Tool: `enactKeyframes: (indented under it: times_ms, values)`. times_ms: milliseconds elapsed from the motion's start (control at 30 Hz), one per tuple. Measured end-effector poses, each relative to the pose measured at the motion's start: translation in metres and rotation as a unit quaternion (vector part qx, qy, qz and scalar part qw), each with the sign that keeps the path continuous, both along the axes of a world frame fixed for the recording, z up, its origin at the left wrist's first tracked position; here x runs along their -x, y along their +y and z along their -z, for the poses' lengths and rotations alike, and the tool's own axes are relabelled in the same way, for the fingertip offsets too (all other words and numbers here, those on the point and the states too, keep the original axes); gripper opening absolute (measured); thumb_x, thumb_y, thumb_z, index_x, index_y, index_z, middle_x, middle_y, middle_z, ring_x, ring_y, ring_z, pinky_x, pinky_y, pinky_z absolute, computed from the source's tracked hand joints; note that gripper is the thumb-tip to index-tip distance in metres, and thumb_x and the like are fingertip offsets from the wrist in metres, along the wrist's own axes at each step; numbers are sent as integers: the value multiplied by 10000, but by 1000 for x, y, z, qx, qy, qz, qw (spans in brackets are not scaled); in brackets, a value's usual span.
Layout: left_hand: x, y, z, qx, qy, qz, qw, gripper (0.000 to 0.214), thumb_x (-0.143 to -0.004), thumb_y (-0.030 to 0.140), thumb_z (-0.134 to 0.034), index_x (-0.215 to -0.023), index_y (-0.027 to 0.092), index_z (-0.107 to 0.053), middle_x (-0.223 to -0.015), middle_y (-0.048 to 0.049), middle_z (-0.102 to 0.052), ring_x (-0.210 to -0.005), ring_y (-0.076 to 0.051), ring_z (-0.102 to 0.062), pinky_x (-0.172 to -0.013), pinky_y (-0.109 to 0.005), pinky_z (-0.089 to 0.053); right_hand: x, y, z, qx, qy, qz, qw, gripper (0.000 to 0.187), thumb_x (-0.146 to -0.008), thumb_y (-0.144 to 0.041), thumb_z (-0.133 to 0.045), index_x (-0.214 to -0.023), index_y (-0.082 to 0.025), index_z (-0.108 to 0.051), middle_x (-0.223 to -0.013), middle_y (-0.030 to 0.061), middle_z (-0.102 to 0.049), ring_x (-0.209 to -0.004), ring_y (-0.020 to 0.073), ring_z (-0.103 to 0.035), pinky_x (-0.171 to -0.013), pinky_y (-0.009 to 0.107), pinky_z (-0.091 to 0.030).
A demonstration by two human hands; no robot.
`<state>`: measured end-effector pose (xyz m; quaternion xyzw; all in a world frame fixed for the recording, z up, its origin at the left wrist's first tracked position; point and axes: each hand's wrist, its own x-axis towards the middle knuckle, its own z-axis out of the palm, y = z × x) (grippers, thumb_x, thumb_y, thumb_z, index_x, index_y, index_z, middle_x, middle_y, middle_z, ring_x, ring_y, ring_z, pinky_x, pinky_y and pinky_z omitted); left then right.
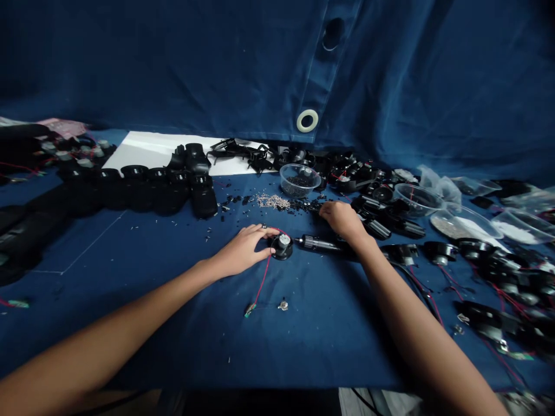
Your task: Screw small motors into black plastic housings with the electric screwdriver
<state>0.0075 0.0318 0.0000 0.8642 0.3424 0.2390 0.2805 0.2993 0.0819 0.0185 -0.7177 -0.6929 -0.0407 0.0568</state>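
Note:
My left hand (243, 249) rests on the blue cloth with its fingers curled round a small black round part (282, 246) that has a silver centre and a red wire (261, 284) trailing toward me. My right hand (342, 218) reaches further back, fingers bent down among small black pieces (309, 205) beside a heap of tiny silver screws (272, 201). What the fingers pinch is hidden. A black electric screwdriver (318, 244) lies between the two hands, under my right wrist. A small silver piece (283, 304) lies loose nearer to me.
A clear bowl (299, 179) of dark bits stands behind the screws. Rows of black housings (143, 188) fill the left; more black parts with red wires (498, 289) and clear dishes (463, 222) crowd the right. A blue curtain (260, 69) hangs behind.

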Motion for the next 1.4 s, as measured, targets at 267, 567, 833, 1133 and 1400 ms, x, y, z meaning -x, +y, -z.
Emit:
enactKeyframes:
  times_ms: [267,567,833,1133,1400]
  values:
    - [1,1,5,-2,7,0,1000,440,-841,257,-567,-1267,300,-468,-1229,-26,-546,-1111,-200,-503,-969,-387,-387,2,-6,-5,-55,-18,4,998,229,-840,-241,-471,-882,-163,-682,-916,123,-621,-795,200,-592,-663,260,-403]
    - [-1,-1,2,-19,23,6,1000,442,-842,240,-543,-1272,293,-452,-1255,-29,-539,-1152,-216,-483,-975,-399,-374,3,-4,-4,-89,9,7,996,186,-847,-221,-446,-896,-117,-592,-876,141,-605,-806,218,-578,-721,294,-410]
    - [-4,0,2,-18,13,18,1000,494,-843,272,-570,-1310,299,-412,-1367,-13,-478,-1205,-207,-456,-1006,-378,-346,7,-9,-11,-109,110,21,988,111,-812,-192,-464,-861,-139,-549,-794,117,-638,-740,193,-597,-672,266,-407]
    - [-10,-6,1,-47,36,-13,998,421,-831,388,-610,-1222,281,-494,-1195,-28,-543,-1115,-223,-494,-965,-378,-365,28,-36,-32,-93,250,-29,963,98,-834,-282,-516,-851,-187,-504,-599,-3,-605,-525,117,-562,-573,218,-412]
    - [2,-24,-15,-161,49,-19,986,431,-824,388,-635,-1143,180,-433,-1120,-78,-528,-1017,-233,-528,-867,-359,-420,70,-89,-26,-47,456,-135,879,202,-796,-377,-626,-761,-179,-627,-608,-9,-589,-549,109,-526,-544,221,-404]
